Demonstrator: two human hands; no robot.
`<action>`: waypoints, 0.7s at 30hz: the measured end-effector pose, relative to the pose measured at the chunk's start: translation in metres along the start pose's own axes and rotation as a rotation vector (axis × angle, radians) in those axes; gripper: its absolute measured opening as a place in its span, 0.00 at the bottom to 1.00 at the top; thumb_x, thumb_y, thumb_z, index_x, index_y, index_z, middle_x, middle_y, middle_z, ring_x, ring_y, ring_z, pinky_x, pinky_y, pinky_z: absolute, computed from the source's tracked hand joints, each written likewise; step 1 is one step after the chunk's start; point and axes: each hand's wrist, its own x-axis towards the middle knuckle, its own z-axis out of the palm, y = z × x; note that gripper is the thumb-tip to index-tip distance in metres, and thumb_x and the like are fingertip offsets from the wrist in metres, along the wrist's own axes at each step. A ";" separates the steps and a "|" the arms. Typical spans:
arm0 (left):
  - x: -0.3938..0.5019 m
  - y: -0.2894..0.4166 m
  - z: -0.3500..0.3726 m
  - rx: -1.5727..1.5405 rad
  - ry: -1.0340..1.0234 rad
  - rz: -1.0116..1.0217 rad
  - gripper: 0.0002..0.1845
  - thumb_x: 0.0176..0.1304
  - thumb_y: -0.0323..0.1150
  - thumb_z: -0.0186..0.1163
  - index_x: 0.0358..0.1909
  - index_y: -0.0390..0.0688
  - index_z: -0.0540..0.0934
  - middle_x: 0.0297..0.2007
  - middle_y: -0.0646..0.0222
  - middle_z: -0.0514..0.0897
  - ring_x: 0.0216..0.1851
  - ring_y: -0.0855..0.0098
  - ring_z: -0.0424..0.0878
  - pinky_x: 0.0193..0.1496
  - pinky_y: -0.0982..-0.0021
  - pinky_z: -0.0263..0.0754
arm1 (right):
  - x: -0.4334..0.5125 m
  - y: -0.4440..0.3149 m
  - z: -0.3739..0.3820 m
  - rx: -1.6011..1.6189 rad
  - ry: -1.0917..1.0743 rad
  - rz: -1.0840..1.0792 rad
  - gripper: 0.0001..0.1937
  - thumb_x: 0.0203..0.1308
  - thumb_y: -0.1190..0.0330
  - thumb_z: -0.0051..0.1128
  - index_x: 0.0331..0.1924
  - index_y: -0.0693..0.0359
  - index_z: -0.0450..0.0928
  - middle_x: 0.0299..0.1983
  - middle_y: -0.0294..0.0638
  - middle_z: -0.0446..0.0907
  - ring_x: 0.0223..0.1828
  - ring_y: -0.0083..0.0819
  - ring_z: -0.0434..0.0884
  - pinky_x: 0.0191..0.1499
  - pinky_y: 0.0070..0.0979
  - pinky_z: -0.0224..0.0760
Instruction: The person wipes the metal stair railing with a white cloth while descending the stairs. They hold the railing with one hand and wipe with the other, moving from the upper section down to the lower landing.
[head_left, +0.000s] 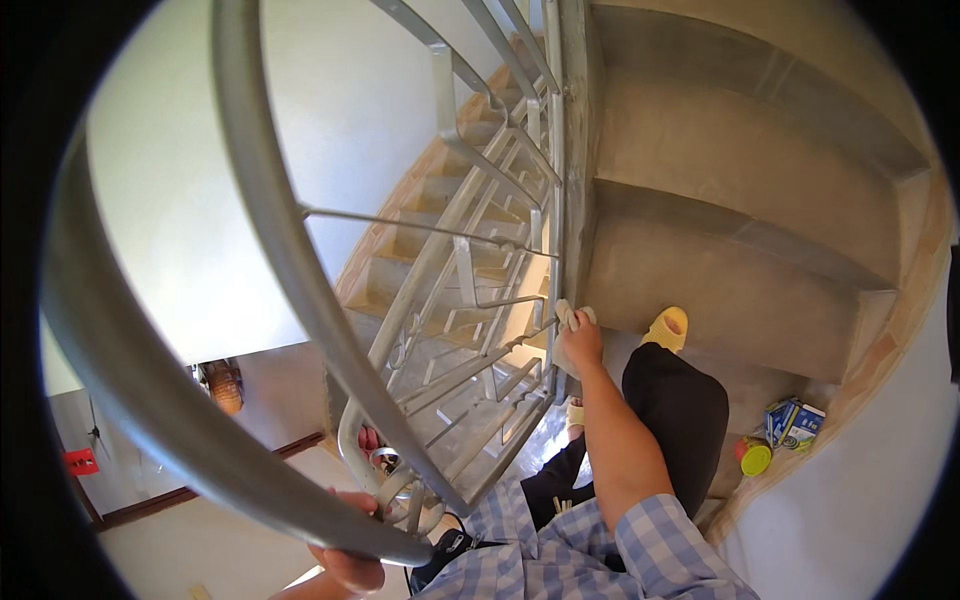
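My left hand (352, 568) is wrapped around the thick grey metal handrail (124, 360) near its lower end, with its fingers partly hidden by the rail. My right hand (585, 341) reaches down and forward, closed on a pale cloth (568, 310). That cloth is bunched against the lower edge of the metal stair railing (556, 225), close to where a twisted baluster (517, 342) joins it. Part of the cloth hangs beneath the hand. Between handrail and lower edge run thin twisted bars and bent flat strips.
Concrete steps (739, 262) rise ahead on the right, and my foot in a yellow slipper (667, 328) is at them. Several small boxes (796, 424) and a round tub with a yellow-green lid (754, 456) sit by the wall. Through the railing a lower flight (405, 236) shows.
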 end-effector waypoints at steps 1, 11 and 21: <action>-0.003 -0.001 0.000 -0.045 0.015 0.008 0.41 0.73 0.63 0.38 0.73 0.38 0.60 0.42 0.51 0.79 0.36 0.61 0.81 0.40 0.61 0.80 | 0.006 -0.002 0.001 -0.003 -0.012 -0.077 0.21 0.59 0.64 0.60 0.58 0.42 0.79 0.56 0.50 0.78 0.56 0.54 0.80 0.56 0.49 0.75; 0.012 0.031 -0.014 0.260 -0.218 -0.174 0.25 0.66 0.49 0.52 0.51 0.36 0.73 0.33 0.68 0.79 0.34 0.71 0.77 0.42 0.68 0.74 | 0.037 -0.017 0.007 -0.241 -0.366 -0.077 0.28 0.57 0.71 0.54 0.62 0.35 0.80 0.64 0.54 0.69 0.59 0.50 0.79 0.60 0.43 0.74; 0.008 0.018 -0.011 -0.096 -0.187 -0.232 0.29 0.68 0.54 0.52 0.58 0.39 0.73 0.52 0.56 0.78 0.51 0.59 0.75 0.58 0.59 0.67 | 0.003 -0.052 -0.024 -0.162 -0.443 -0.184 0.25 0.52 0.69 0.54 0.57 0.42 0.84 0.58 0.52 0.79 0.58 0.48 0.81 0.61 0.37 0.73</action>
